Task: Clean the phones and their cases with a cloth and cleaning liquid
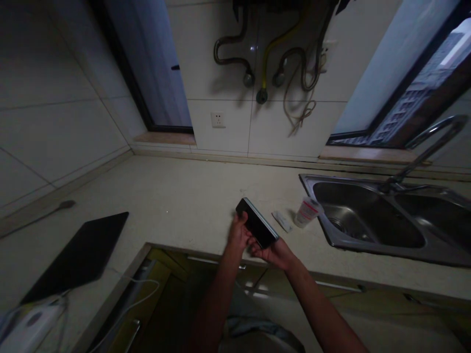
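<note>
A dark, flat smartphone (256, 223) with a pale edge is held between both hands, tilted, over the counter's front edge. My left hand (240, 231) is closed on its left end, the thumb lying on the dark face. My right hand (274, 252) grips the lower right end, its fingers curled underneath and partly hidden. To the right on the counter lies a small whitish packet (282, 221). Beside that packet stands a translucent plastic cup (306, 212) with red markings, close to the sink.
A steel double sink (324, 235) with a tall faucet (423, 152) is at right. A black flat panel (79, 257) and a white device (35, 323) with a cable lie on the left counter. Pipes (263, 63) hang on the wall above a socket (218, 120).
</note>
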Available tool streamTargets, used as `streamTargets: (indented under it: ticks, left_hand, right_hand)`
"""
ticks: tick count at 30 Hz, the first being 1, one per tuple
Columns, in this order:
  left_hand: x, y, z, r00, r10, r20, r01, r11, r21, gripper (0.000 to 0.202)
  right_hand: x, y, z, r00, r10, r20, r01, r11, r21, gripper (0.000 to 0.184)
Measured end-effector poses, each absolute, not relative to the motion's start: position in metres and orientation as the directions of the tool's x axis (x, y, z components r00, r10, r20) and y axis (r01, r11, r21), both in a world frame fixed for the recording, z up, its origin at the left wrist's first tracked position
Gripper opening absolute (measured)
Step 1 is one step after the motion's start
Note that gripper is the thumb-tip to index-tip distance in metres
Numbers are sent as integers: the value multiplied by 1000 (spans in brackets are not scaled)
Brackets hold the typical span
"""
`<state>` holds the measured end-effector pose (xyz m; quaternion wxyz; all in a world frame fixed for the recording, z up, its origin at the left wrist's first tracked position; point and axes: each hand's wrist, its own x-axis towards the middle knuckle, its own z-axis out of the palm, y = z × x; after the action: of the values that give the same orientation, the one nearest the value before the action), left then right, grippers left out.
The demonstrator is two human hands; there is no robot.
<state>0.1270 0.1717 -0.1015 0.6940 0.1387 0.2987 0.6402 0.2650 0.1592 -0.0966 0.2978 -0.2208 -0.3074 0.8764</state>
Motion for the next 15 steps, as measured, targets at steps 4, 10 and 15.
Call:
streamTargets:
  ticks: [4,10,15]
  left_hand:
    - [132,176,-95,-224,966,-130,-794,-103,599,56]
    - [140,179,-96,-348,933,-87,-715,-204,669,57]
    - [141,173,-97,-323,929,-182,-628,-66,775,69]
  right_hand:
    - [283,166,-97,-494,831,-257,-481,-507,-716,43]
    - [287,173,-100,-99,975,-201,-474,-224,-852,46]
    - [296,184,-109,95,985,-146,-403,-96,-910,48]
